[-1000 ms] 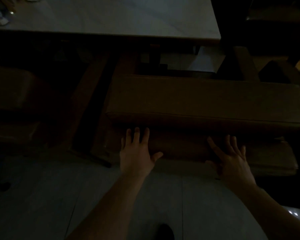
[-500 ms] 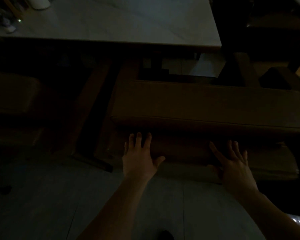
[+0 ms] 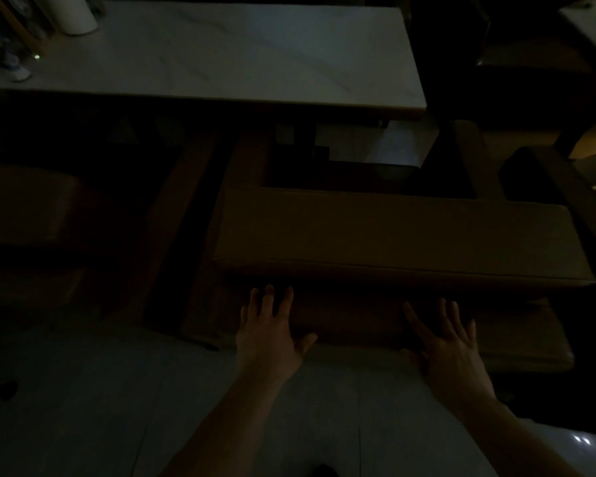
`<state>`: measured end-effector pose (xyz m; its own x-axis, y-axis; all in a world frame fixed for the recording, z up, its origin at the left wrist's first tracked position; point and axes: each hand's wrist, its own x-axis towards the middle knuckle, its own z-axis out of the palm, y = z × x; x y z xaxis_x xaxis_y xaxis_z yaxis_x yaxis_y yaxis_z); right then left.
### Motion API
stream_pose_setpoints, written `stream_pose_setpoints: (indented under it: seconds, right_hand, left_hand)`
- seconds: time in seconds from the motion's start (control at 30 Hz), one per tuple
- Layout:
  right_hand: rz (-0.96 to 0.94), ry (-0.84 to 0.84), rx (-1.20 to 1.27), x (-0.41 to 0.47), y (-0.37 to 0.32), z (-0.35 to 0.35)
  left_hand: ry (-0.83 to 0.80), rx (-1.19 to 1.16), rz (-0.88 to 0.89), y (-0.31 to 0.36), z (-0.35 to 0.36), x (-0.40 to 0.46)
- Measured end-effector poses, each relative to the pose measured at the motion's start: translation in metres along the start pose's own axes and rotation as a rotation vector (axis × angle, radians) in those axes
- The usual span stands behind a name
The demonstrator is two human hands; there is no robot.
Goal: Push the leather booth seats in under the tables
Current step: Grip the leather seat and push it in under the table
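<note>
The room is very dark. A brown leather booth seat (image 3: 393, 235) stands in front of me, its far edge close to the pale marble-topped table (image 3: 221, 53). My left hand (image 3: 269, 335) lies flat, fingers spread, against the seat's near side below the cushion edge. My right hand (image 3: 451, 349) presses flat on the same side further right. Neither hand holds anything. A dark gap shows between the seat and the table's underside.
Another leather seat (image 3: 25, 208) sits at the left, with a narrow dark gap between the two. A white roll (image 3: 73, 15) and small bottles (image 3: 16, 65) stand on the table's far left. Dark furniture (image 3: 530, 80) fills the right. Pale floor tiles (image 3: 100, 407) lie below me.
Both hands stay flat on the seat's near side. The seat and hands have shifted slightly lower in view, and more of the tabletop shows, as my head moved forward.
</note>
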<state>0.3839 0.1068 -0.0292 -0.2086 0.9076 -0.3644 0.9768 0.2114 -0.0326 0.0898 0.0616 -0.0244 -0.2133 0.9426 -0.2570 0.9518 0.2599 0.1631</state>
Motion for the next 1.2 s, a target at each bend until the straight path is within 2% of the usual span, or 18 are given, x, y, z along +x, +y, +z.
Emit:
stream_pose_setpoints:
  seconds: [0.17, 0.4, 0.7, 0.97, 1.2]
  right_hand:
    - [-0.017, -0.144, 0.007, -0.006, -0.005, -0.027]
    - [0.018, -0.251, 0.132, -0.039, -0.016, -0.051]
    - [0.139, -0.142, 0.191, -0.124, -0.015, -0.113]
    - [0.143, 0.056, 0.255, -0.22, -0.037, -0.165]
    - [0.281, 0.078, 0.24, -0.304, -0.029, -0.19]
  left_hand:
    - [-0.172, -0.049, 0.036, -0.01, -0.03, 0.001]
    - [-0.249, -0.01, 0.052, -0.014, -0.044, -0.039]
    - [-0.236, -0.052, 0.178, 0.008, -0.11, -0.089]
    - [-0.16, 0.035, 0.292, 0.026, -0.181, -0.161]
    - [-0.177, 0.085, 0.399, 0.054, -0.204, -0.214]
